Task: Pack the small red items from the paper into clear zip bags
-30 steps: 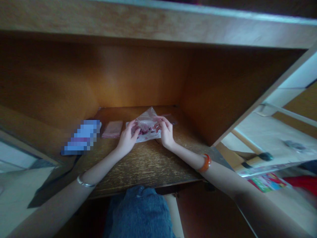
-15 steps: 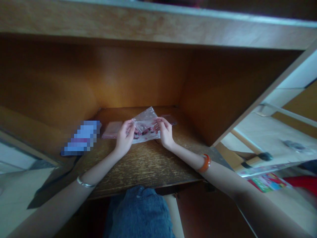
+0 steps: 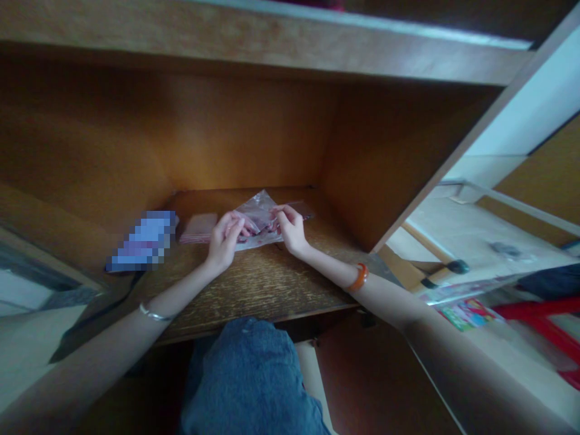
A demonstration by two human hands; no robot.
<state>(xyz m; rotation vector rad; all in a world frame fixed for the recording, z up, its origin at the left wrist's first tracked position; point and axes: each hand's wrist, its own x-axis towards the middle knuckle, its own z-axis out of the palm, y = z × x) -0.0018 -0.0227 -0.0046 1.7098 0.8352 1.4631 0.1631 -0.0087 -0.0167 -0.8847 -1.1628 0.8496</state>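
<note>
At the left, a blue thing [image 3: 147, 238], blurred by pixels, stands tilted near the wooden side wall; a dark cord [image 3: 127, 293] runs from below it along the surface [image 3: 254, 278]; next come the left arm's silver bangle [image 3: 151, 313] and, farther back, a low stack [image 3: 198, 226] of pale pink packets, lying flat just beside the left hand [image 3: 224, 240]; that hand's fingers are curled, thumb against fingertips, pinching the left side of a clear bag [image 3: 261, 205]; the bag is held over the surface, toward the back of the wooden recess, one corner pointing up and away; dark red bits show at its lower part, though whether they lie inside it or on a pale sheet beneath is hard to tell; the right hand [image 3: 292, 231] grips the bag's right edge between thumb and fingers; past it are an orange bangle [image 3: 361, 277] on the right forearm, a colourful booklet [image 3: 469, 314] and a red frame [image 3: 548, 329].
</note>
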